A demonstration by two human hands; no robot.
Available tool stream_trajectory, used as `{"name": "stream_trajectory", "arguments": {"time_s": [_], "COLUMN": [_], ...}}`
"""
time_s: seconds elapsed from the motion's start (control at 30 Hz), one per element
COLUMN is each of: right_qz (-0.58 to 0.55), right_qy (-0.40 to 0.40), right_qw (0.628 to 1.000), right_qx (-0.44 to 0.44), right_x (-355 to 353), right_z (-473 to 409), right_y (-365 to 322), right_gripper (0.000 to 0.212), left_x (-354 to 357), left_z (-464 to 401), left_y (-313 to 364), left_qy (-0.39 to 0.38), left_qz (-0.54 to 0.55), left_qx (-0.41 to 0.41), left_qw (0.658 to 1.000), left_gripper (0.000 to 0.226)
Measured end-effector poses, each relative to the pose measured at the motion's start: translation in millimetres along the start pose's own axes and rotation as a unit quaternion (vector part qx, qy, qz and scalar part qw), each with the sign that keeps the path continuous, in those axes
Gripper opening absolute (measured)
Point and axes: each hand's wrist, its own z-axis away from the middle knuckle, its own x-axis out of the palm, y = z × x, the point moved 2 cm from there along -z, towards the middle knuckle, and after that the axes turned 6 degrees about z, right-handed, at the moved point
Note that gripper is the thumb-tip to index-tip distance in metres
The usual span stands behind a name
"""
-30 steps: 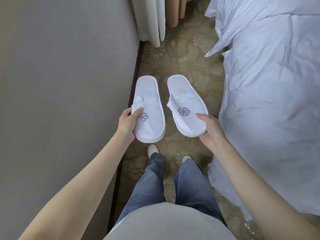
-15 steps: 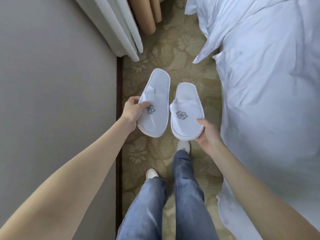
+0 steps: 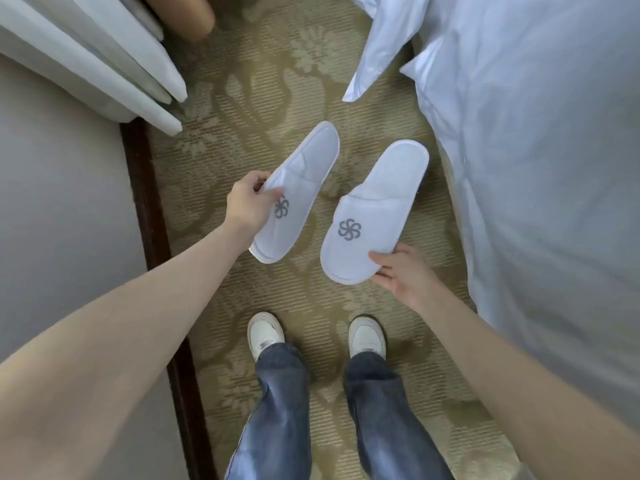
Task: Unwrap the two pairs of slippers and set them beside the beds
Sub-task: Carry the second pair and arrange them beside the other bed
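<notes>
**Slippers held above the carpet beside the bed**

The left hand (image 3: 250,201) pinched one white slipper (image 3: 297,194) by its edge, tilted; the right hand (image 3: 401,273) cradled the other slipper (image 3: 375,211) with fingers curled beneath its toe. Both hung over patterned carpet (image 3: 270,98), between a rumpled white bed (image 3: 536,161) and pleated curtains (image 3: 104,67).

Left slipper (image 3: 298,192): white, unwrapped, grey pinwheel logo on toe, tilted on edge above carpet. Right slipper (image 3: 375,213): matching, top up, just beside the bed (image 3: 536,168).
</notes>
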Motion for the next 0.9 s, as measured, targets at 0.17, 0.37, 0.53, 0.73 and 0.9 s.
{"name": "stream_trajectory", "arguments": {"time_s": [0.17,0.37,0.53,0.73,0.9], "right_qz": [-0.032,-0.028,-0.074,-0.112,-0.055], "right_qy": [0.030,0.090,0.075,0.070,0.089], "right_qw": [0.999,0.989,0.985,0.982,0.989], "right_qx": [-0.031,-0.118,-0.139,-0.135,-0.103], "right_x": [-2.3,6.4,9.8,22.9,28.9], "right_z": [-104.4,-211.0,-258.4,-270.5,-268.0], "right_y": [27.0,53.1,65.9,69.9,80.5], "right_gripper": [0.024,0.023,0.022,0.016,0.020], "left_x": [50.8,100.1,122.5,135.8,135.8], "left_z": [-100.2,-190.1,-233.7,-234.6,-236.7], "left_y": [-47.6,-79.4,-82.9,-76.4,-81.4], "left_qy": [-0.042,-0.065,-0.091,-0.111,-0.107], "left_qz": [-0.010,0.010,-0.021,-0.038,-0.105], "left_qx": [0.045,0.130,0.196,0.238,0.244], "left_qw": [0.998,0.989,0.976,0.964,0.958], "left_gripper": [0.012,0.008,0.007,0.011,0.020]}}
